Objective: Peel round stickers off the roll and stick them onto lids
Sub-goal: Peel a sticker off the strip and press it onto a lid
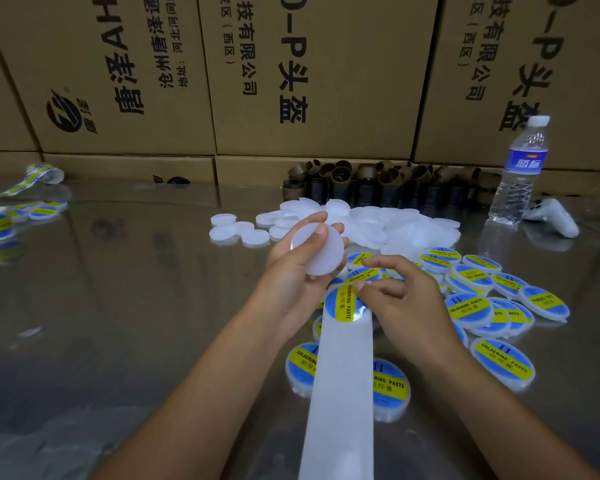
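1. The left hand [291, 271] grips one blank lid [317, 249], its face tilted up, likely ready for labelling.
2. The right hand [406, 299] pinches the edge of one sticker [342, 303] on the strip [340, 393], seemingly to peel it.
3. Spare lids [395, 226] and labelled lids [471, 306] crowd the surface [136, 306], overlapping too much to count.

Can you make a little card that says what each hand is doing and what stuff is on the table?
left hand: holds a lid, plain white, no sticker on it
right hand: pinches the edge of a sticker
sticker: blue and yellow, at the end of the strip
plain lids: pile behind the hands
stickered lids: spread out on the right
bottle: upright, far right
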A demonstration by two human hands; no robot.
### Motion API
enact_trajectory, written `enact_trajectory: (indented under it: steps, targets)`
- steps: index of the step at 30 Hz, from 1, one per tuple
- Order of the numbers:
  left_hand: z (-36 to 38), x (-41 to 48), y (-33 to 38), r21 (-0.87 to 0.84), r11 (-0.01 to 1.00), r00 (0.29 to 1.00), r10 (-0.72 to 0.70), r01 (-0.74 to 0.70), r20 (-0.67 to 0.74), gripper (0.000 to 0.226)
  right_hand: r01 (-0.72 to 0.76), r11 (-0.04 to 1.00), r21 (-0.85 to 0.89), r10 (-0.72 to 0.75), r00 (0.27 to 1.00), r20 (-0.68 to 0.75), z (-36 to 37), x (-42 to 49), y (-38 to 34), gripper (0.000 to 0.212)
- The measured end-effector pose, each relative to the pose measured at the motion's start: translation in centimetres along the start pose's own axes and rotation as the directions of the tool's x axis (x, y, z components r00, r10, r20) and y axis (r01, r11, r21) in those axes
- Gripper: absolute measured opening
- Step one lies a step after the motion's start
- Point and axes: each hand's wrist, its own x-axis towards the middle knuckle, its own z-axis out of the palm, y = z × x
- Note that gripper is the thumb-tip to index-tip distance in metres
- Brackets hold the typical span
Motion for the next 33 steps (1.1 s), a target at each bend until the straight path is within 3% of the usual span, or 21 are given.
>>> enact_trajectory:
  steps: [8, 15, 20, 23, 25, 29, 33]
  targets:
    - [0.1, 0.1, -0.1, -0.03, 0.999, 0.998, 0.01, -0.012, -0.064, 0.016, -0.069, 0.965, 0.252, 0.095, 0.991, -0.093, -1.1, 0.7, -0.4, 0.03]
    - [0.3, -0.2, -0.6, 0.334, 0.942, 0.993, 0.012, 0.03, -0.121, 0.014, 0.019, 0.933, 0.36, 0.038, 0.988, -0.15, -1.4, 0.8, -0.4, 0.033]
    - [0.5, -0.6, -0.8, 0.464, 0.871, 0.987, -0.149, 0.16, -0.061, 0.03, 0.075, 0.939, 0.335, -0.022, 0.987, -0.157, -1.2, 0.7, -0.6, 0.031]
    - [0.6, -0.8, -0.9, 0.471, 0.867, 0.986, -0.16, 0.162, -0.044, 0.031, 0.09, 0.972, 0.219, -0.055, 0.985, -0.164, -1.0, 0.6, -0.5, 0.029]
    - [0.4, -0.7, -1.1, 0.478, 0.865, 0.989, -0.136, 0.15, -0.062, 0.025, 0.15, 0.988, 0.034, -0.141, 0.969, -0.202, -0.7, 0.4, -0.3, 0.028]
    - [0.3, -0.7, -1.3, 0.482, 0.862, 0.987, -0.127, 0.158, -0.096, 0.022, 0.277, 0.885, -0.375, -0.383, 0.89, -0.247, -0.4, 0.0, 0.1, 0.02]
    - [0.1, -0.8, -1.3, 0.514, 0.846, 0.99, -0.118, 0.139, -0.074, 0.021, 0.258, 0.826, -0.502, -0.417, 0.878, -0.234, -0.6, 0.2, 0.4, 0.025]
